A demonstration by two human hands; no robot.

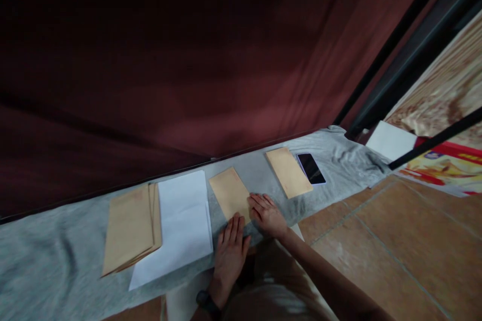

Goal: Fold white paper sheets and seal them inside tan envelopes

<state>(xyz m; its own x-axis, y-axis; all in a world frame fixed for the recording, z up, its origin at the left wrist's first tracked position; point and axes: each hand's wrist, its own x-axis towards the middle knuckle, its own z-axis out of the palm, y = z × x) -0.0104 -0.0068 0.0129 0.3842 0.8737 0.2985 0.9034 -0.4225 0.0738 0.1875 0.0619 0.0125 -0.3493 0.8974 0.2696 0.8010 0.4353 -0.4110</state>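
Note:
A small brown envelope (228, 191) lies at a slant on the grey cloth in front of me. My left hand (230, 248) rests flat on its near end, fingers stretched out. At the envelope's right edge lies my right hand (267, 214), palm down with the fingers extended. Left of the envelope is a stack of white paper (184, 215). Several larger brown envelopes (130, 225) overlap that stack's left side. Another small brown envelope or pile of them (289, 173) sits to the right, beside a dark-screened phone (311, 168).
Grey cloth (33, 261) covers the long narrow surface. Behind it hangs a dark red curtain (226, 85). At the right stand black bars (391, 60), a white box-like object (391, 139) and a red and yellow printed package (448, 168) near the tiled floor (395, 246).

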